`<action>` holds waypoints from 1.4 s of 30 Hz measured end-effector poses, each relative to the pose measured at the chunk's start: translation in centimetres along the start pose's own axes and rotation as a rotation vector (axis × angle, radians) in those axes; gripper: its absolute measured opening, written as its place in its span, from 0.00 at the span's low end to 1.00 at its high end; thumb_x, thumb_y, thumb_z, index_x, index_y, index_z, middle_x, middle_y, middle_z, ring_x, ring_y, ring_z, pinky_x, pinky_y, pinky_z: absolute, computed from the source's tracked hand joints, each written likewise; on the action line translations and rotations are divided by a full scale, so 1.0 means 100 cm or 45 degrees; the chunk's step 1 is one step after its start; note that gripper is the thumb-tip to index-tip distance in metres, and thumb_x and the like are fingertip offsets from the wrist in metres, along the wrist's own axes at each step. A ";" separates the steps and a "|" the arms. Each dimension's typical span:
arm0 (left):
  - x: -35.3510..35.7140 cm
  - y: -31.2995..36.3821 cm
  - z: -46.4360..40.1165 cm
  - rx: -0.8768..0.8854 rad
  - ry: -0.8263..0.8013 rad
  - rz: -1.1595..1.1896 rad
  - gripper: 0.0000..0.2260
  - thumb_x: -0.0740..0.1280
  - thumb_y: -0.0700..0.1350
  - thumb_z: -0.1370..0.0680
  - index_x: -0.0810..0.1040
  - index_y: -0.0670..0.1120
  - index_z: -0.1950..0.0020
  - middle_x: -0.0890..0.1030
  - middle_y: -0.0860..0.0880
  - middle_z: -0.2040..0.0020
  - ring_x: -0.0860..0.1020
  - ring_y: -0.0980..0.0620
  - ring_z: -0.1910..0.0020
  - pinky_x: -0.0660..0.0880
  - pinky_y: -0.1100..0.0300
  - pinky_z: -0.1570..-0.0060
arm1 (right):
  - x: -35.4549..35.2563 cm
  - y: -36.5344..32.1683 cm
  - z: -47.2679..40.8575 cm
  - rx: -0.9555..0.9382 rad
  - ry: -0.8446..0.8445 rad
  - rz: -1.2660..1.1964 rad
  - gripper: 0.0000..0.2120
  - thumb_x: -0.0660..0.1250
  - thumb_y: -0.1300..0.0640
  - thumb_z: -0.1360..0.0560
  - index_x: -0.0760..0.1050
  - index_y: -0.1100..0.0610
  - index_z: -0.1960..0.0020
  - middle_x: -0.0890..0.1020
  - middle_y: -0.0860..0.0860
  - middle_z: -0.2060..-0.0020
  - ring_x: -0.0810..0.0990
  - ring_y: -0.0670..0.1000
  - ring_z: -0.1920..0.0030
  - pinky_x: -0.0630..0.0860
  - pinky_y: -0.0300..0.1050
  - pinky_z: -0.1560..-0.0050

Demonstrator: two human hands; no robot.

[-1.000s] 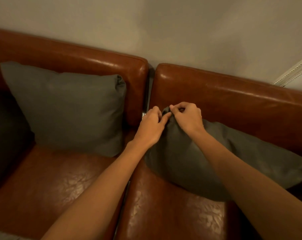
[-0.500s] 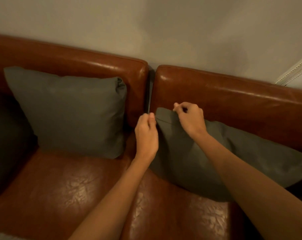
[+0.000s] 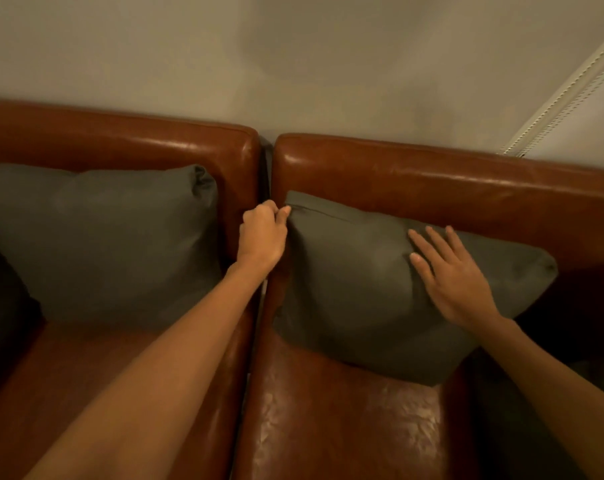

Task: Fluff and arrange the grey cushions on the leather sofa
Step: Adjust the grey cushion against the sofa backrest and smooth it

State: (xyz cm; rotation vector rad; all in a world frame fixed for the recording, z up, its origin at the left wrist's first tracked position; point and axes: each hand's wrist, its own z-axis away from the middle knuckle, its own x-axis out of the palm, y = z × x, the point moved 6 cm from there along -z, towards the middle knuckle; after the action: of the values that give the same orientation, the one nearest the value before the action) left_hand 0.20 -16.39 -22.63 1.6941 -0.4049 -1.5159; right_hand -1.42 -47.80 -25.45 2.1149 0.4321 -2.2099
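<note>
Pinching cushion (image 3: 363, 289) corner, left hand (image 3: 262, 233), right hand (image 3: 453, 278) flat

Dim, warm light; soft glare streaks along the sofa back (image 3: 432, 174), deep shadow at both side edges, wide-angle bending, slight softness.

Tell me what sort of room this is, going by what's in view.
Most likely a living room or lounge in a home. A brown leather sofa stands against a plain wall, with soft grey cushions propped on its seats, and what looks like a window blind hangs at the right.
</note>
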 end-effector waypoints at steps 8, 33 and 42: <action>0.064 0.061 0.040 1.022 -0.130 -0.813 0.23 0.48 0.57 0.18 0.64 0.52 0.25 0.64 0.45 0.24 0.58 0.42 0.24 0.50 0.38 0.27 | -0.018 0.075 0.023 0.452 0.054 0.039 0.34 0.37 0.34 0.21 0.62 0.48 0.25 0.65 0.52 0.26 0.57 0.55 0.23 0.36 0.65 0.27; 0.142 0.050 0.081 1.531 -0.256 -0.961 0.26 0.50 0.64 0.19 0.55 0.59 0.22 0.55 0.51 0.21 0.52 0.46 0.22 0.43 0.37 0.28 | 0.025 0.031 0.032 -0.123 0.380 0.211 0.24 0.44 0.41 0.17 0.56 0.45 0.23 0.59 0.51 0.23 0.55 0.54 0.23 0.42 0.64 0.26; 0.147 0.044 0.038 1.240 -0.133 -0.998 0.30 0.46 0.69 0.22 0.49 0.60 0.22 0.49 0.52 0.21 0.47 0.44 0.22 0.38 0.38 0.28 | 0.027 0.074 -0.009 -0.094 0.248 0.179 0.26 0.40 0.38 0.18 0.52 0.44 0.22 0.56 0.50 0.22 0.53 0.55 0.22 0.43 0.59 0.24</action>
State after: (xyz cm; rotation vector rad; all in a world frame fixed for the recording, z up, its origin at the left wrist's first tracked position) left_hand 1.18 -30.76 -29.15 2.7525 -0.6441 -2.1595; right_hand 0.95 -54.26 -29.31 2.2553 0.3561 -1.8936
